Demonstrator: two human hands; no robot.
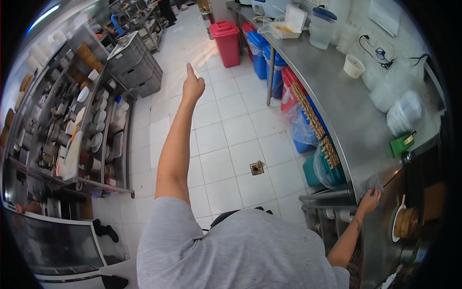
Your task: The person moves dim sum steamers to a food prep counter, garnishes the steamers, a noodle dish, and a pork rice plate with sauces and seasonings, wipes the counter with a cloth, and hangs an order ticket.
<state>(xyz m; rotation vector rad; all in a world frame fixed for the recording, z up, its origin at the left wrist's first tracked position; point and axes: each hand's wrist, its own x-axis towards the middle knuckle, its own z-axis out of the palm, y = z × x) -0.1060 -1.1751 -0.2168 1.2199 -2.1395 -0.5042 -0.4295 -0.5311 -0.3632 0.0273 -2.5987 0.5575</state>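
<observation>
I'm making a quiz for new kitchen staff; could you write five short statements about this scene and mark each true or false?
1. The right hand touches a crumpled grey cloth. True.
2. The left hand rests on the long stainless-steel counter. False: it is held out in the air, over the white tiled floor.
3. A red plastic bin with a lid stands on the floor. True.
4. The tall translucent plastic pitcher has a red lid. False: its lid is dark blue.
5. The white hinged takeaway box on the counter is open. True.
</observation>
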